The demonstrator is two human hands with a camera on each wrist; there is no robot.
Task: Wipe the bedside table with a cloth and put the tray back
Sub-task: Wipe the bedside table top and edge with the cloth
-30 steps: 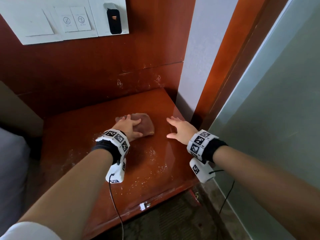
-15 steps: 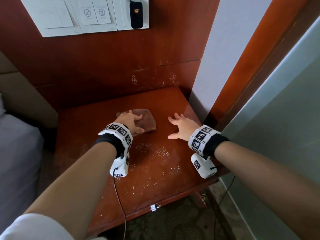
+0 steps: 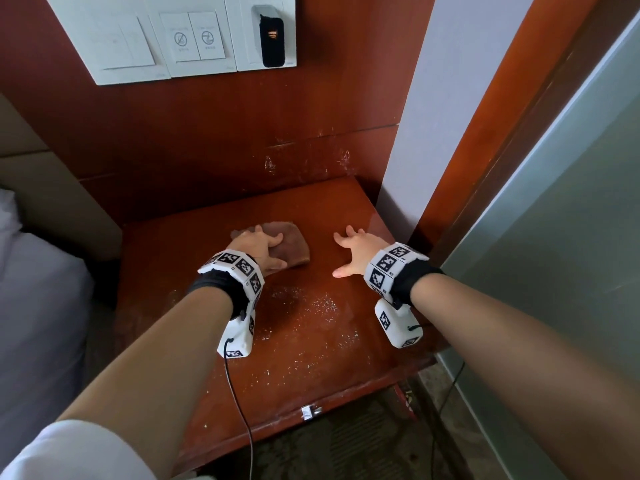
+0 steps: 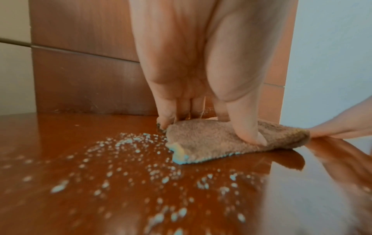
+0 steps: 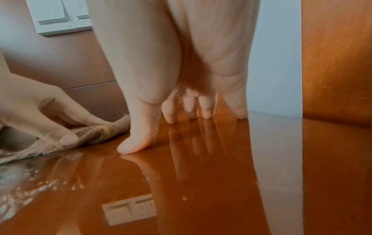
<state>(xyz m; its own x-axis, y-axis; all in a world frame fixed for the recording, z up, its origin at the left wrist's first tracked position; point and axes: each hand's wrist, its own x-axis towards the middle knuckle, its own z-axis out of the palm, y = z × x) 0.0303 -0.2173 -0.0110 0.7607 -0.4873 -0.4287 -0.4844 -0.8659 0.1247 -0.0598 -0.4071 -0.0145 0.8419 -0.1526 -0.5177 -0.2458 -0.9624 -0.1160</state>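
Note:
A brown cloth (image 3: 292,249) lies flat on the glossy red-brown bedside table (image 3: 311,362), toward the back middle. My left hand (image 3: 259,245) presses down on it, thumb on top (image 4: 247,130) and fingers reaching over the far edge of the cloth (image 4: 211,143). My right hand (image 3: 353,249) rests just right of the cloth (image 5: 100,132), fingers spread, with the fingertips (image 5: 171,114) on the bare table top and nothing held. White specks (image 3: 311,306) are scattered on the table in front of the cloth. No tray is in view.
A white switch panel (image 3: 180,39) with a black card holder (image 3: 273,41) hangs on the wood wall behind. A bed with a white sheet (image 3: 34,306) is at the left. A white wall column (image 3: 415,133) and a glass partition (image 3: 554,254) close the right side.
The head view has shifted, showing more of the wall panel. Both hands and the cloth stay in about the same places on the table.

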